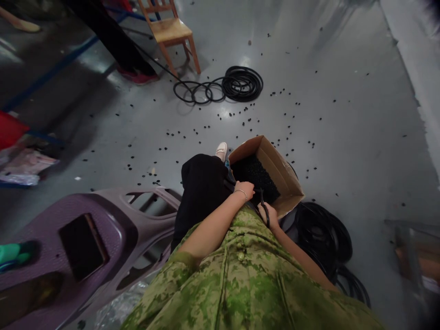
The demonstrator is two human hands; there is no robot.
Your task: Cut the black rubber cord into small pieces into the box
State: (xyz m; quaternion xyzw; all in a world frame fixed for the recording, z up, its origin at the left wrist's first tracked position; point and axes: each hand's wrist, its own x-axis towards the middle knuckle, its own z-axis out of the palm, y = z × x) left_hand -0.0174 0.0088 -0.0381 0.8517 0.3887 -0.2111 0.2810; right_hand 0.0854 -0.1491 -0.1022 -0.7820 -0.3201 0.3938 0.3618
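My left hand [244, 189] is closed over the near left edge of a cardboard box, around a black hose [229, 184] that runs in from the left. My right hand [270, 216] is closed just to the right of it, gripping a slim black hand tool [264, 207]. That tool looks like a cutter with curved handles, but its blades are hard to make out. Below both hands the open cardboard box [280, 176] leans near my legs. Many small black pieces [254, 173] fill its bottom.
Small black pieces lie scattered over the grey floor. A coil of black hose [243, 84] rests ahead, near a wooden chair [171, 31] and another person's leg [118, 41]. More black hose [321, 233] is heaped at right. A purple plastic stool [113, 215] holds a phone [83, 246].
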